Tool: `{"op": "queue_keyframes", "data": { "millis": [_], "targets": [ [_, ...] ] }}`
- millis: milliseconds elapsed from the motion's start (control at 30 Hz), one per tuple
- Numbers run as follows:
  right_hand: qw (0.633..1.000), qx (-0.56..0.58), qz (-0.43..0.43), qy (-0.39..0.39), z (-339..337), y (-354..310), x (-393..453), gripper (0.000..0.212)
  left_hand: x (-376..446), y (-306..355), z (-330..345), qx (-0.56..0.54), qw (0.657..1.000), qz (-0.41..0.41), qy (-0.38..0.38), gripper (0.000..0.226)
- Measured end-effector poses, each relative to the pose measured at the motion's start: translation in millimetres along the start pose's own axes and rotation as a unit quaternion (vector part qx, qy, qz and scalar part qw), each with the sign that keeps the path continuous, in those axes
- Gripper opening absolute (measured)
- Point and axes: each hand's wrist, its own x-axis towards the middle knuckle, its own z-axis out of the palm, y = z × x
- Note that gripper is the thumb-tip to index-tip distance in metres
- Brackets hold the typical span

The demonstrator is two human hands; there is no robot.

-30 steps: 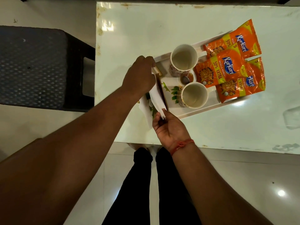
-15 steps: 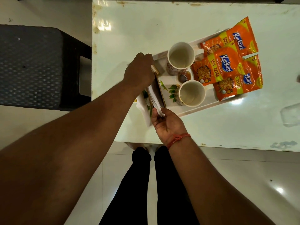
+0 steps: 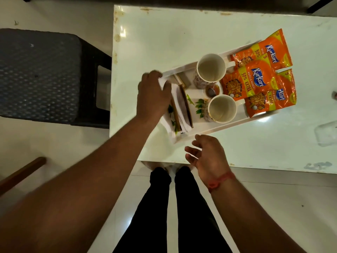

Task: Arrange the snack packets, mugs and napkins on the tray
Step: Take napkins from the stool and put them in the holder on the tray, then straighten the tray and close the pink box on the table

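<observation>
A white tray (image 3: pixel 235 123) lies on the white table. At its right end lie three orange snack packets (image 3: pixel 255 81). Two empty mugs (image 3: pixel 210 69) (image 3: pixel 221 108) stand in its middle. White napkins (image 3: pixel 179 105) stand in a wooden holder (image 3: pixel 187 106) at the tray's left end. My left hand (image 3: pixel 153 94) covers the top of the napkins, fingers curled over their far edge. My right hand (image 3: pixel 206 154) hovers just in front of the tray's near corner, fingers spread, holding nothing.
A dark woven stool (image 3: pixel 42 75) stands left of the table (image 3: pixel 164 39). A wooden rail (image 3: pixel 20 172) pokes in at lower left. My legs (image 3: pixel 175 207) stand at the table's near edge. A clear wrapper (image 3: pixel 326 132) lies at the right.
My right hand let go of the napkins' near end and pulled back toward me, fingers opening. The left hand stayed on the napkins at the holder.
</observation>
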Motion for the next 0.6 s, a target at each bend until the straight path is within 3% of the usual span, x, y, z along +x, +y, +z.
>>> {"op": "queue_keyframes", "data": {
  "millis": [67, 133, 233, 333, 400, 533, 600],
  "targets": [
    [0.97, -0.208, -0.123, 0.013, -8.2, -1.1, -8.1, 0.029, -23.0, -12.1, -3.8, -0.044, 0.998, -0.053, -0.006, 0.041],
    [0.89, -0.369, -0.266, 0.025, -16.0, -5.2, -12.5, 0.037, -45.4, -22.2, -6.0, -0.058, 0.994, -0.092, -0.027, 0.05],
    [0.766, -0.5, -0.403, 0.024, -23.5, -17.5, -11.4, 0.05, -71.0, -29.5, -6.3, -0.062, 0.99, -0.122, -0.043, 0.058],
    [0.647, -0.596, -0.472, 0.06, -26.7, -34.5, -1.6, 0.059, -83.3, -26.2, -2.8, -0.074, 0.986, -0.139, -0.052, 0.064],
    [0.612, -0.605, -0.504, 0.076, -28.6, -46.1, 6.0, 0.058, -85.8, -22.3, 2.3, -0.078, 0.985, -0.143, -0.051, 0.066],
    [0.599, -0.576, -0.551, 0.078, -40.8, -73.2, 26.0, 0.058, -78.9, -14.6, 11.6, -0.072, 0.984, -0.164, -0.029, 0.067],
    [0.575, -0.578, -0.574, 0.076, -52.7, -91.5, 36.4, 0.058, -75.8, -9.4, 19.0, -0.065, 0.982, -0.175, -0.012, 0.067]
  ]
}}
